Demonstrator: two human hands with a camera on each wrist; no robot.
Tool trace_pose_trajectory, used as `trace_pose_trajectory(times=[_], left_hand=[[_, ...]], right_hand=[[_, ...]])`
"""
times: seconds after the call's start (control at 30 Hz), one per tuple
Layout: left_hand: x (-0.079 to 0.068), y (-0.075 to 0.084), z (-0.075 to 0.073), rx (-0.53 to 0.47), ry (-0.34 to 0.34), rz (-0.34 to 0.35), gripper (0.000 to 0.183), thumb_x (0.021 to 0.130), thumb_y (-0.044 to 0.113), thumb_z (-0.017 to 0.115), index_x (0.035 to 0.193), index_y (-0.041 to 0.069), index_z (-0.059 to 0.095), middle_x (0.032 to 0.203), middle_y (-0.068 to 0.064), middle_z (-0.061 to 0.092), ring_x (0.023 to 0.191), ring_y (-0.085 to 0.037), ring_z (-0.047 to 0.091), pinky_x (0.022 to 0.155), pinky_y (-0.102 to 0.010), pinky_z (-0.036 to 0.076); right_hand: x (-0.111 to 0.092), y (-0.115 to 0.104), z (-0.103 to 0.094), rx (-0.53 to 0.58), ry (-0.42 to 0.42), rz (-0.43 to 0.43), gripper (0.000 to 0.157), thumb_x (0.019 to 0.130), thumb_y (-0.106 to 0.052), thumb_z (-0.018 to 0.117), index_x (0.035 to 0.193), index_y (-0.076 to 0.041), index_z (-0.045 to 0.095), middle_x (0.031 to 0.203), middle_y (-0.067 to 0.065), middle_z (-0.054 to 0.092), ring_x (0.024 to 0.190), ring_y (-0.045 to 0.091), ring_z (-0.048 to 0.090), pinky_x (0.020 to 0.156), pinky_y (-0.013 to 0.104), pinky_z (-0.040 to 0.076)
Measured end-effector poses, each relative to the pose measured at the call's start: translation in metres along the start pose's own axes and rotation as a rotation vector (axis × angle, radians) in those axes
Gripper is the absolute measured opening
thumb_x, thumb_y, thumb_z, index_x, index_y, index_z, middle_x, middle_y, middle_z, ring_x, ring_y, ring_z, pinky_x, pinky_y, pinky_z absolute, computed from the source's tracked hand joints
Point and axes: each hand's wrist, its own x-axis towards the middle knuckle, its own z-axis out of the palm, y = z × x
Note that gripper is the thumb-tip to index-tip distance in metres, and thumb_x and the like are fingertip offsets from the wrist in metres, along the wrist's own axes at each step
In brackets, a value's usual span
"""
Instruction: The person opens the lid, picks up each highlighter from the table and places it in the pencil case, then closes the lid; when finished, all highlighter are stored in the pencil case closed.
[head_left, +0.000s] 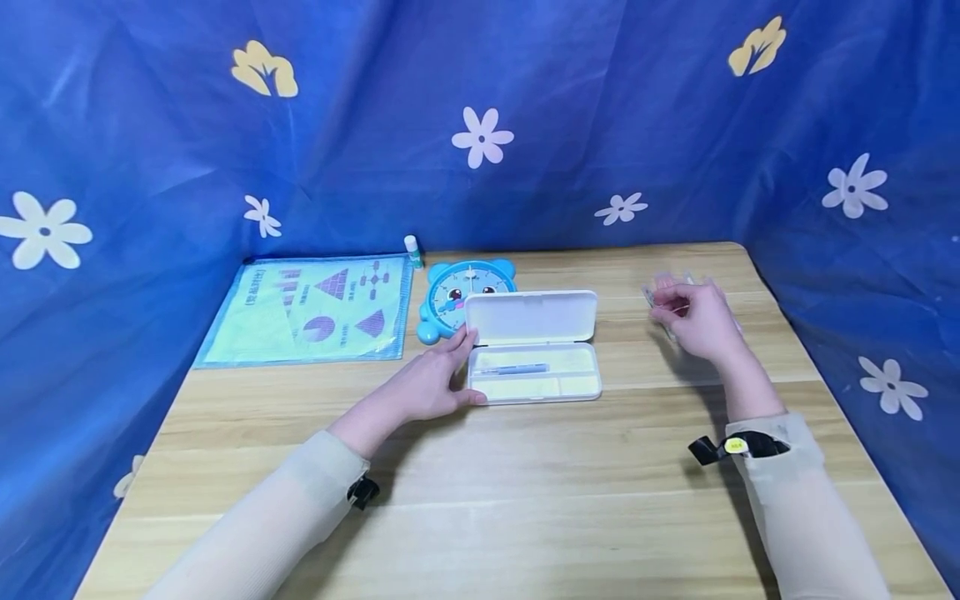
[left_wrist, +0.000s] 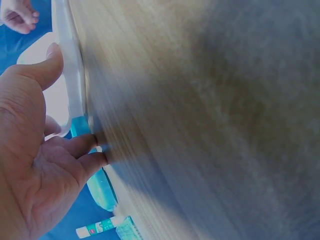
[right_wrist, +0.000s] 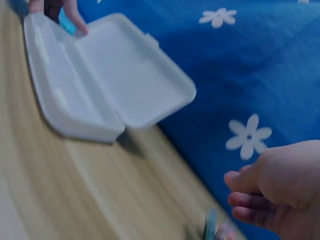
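A white pencil case lies with its lid raised; a slim pen lies in its long compartment. My left hand holds the case's left end, its thumb at the front corner and a finger at the lid. In the left wrist view the other fingers of the left hand hang loose beside the case. Over on the right, my right hand is above several pens, partly hidden under it. The right wrist view shows the right hand loosely curled near blurred pens, nothing visible between its fingers.
Behind the case is a blue animal-shaped clock, partly covered by the lid. A glue stick stands at the back. A blue-edged pouch with printed charts lies at the left. A blue flowered cloth surrounds the wooden table.
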Motion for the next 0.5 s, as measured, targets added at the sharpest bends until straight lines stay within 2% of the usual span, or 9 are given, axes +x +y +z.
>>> trace_pose_trajectory(times=[0.07, 0.1, 0.2, 0.3, 0.37, 0.5], left_hand=[[0.000, -0.001, 0.000, 0.001, 0.000, 0.000, 0.111, 0.091, 0.058, 0.079, 0.169, 0.008, 0.018, 0.173, -0.017, 0.013, 0.153, -0.042, 0.030, 0.123, -0.051, 0.031], [0.000, -0.001, 0.001, -0.001, 0.001, 0.001, 0.111, 0.091, 0.058, 0.079, 0.169, 0.008, 0.018, 0.173, -0.018, 0.013, 0.153, -0.042, 0.030, 0.123, -0.052, 0.032], [0.000, -0.001, 0.001, -0.005, 0.000, 0.004, 0.111, 0.091, 0.057, 0.079, 0.169, 0.009, 0.019, 0.173, -0.018, 0.013, 0.153, -0.042, 0.030, 0.122, -0.052, 0.032], [0.000, -0.001, 0.001, -0.007, 0.000, -0.001, 0.110, 0.091, 0.057, 0.080, 0.169, 0.009, 0.019, 0.174, -0.017, 0.014, 0.154, -0.041, 0.030, 0.122, -0.052, 0.032], [0.000, 0.000, 0.001, -0.007, 0.000, -0.004, 0.110, 0.091, 0.057, 0.080, 0.169, 0.009, 0.019, 0.174, -0.017, 0.014, 0.154, -0.041, 0.030, 0.123, -0.051, 0.032], [0.000, 0.000, 0.000, -0.006, 0.002, -0.001, 0.110, 0.091, 0.057, 0.080, 0.169, 0.008, 0.020, 0.173, -0.017, 0.015, 0.154, -0.041, 0.030, 0.122, -0.052, 0.032]], right_hand=[[-0.002, 0.008, 0.001, -0.022, 0.002, 0.013, 0.022, 0.093, 0.000, 0.078, 0.111, 0.013, 0.074, 0.094, 0.025, 0.076, 0.088, 0.045, 0.073, 0.127, 0.057, 0.008], [-0.003, 0.011, 0.002, -0.036, 0.003, 0.025, 0.022, 0.093, 0.000, 0.078, 0.110, 0.013, 0.074, 0.093, 0.025, 0.076, 0.088, 0.046, 0.072, 0.128, 0.056, 0.006], [-0.008, 0.018, 0.004, -0.087, 0.005, 0.088, 0.021, 0.094, -0.001, 0.077, 0.110, 0.012, 0.074, 0.092, 0.023, 0.075, 0.088, 0.043, 0.071, 0.121, 0.057, 0.025], [-0.011, 0.022, 0.007, -0.128, -0.007, 0.141, 0.022, 0.094, -0.004, 0.078, 0.110, 0.012, 0.074, 0.094, 0.023, 0.075, 0.089, 0.040, 0.071, 0.103, 0.059, 0.042], [-0.013, 0.023, 0.008, -0.146, -0.020, 0.155, 0.023, 0.093, -0.004, 0.079, 0.109, 0.013, 0.074, 0.095, 0.023, 0.075, 0.090, 0.040, 0.071, 0.093, 0.058, 0.048], [-0.015, 0.021, 0.012, -0.175, -0.047, 0.163, 0.025, 0.092, -0.003, 0.079, 0.109, 0.014, 0.073, 0.095, 0.024, 0.075, 0.090, 0.039, 0.071, 0.087, 0.056, 0.053]])
